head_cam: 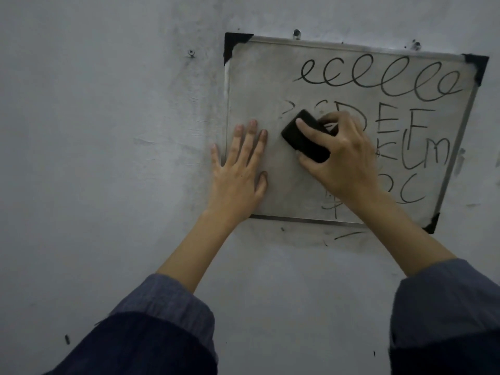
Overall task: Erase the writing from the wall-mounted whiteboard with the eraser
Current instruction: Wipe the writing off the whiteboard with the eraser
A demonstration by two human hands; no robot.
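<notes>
Right hand (pixel 343 158) curled round black eraser (pixel 305 136), pressing it on whiteboard (pixel 259 77) mid-left, beside half-wiped letters. Left hand (pixel 238 169) flat, fingers straight, bracing board's left edge. Eraser likely light, soft-faced, easily skewed: best held across long sides, pressed flat. Loops and letters at right unwiped.

Lighting: dim, cool, bluish-grey throughout; source not identifiable. Illumination soft and even, no hard-edged shadows; faint shading under the left hand (pixel 238 169) and right hand (pixel 343 158). Glare: none on the whiteboard (pixel 270 77), whose surface reads dull grey. Sharpness: overall soft, slightly smeared, fine detail lost; sleeves (pixel 162 334) at the lower edge dark and indistinct. Distortion: wide-angle, whiteboard frame skewed.
</notes>
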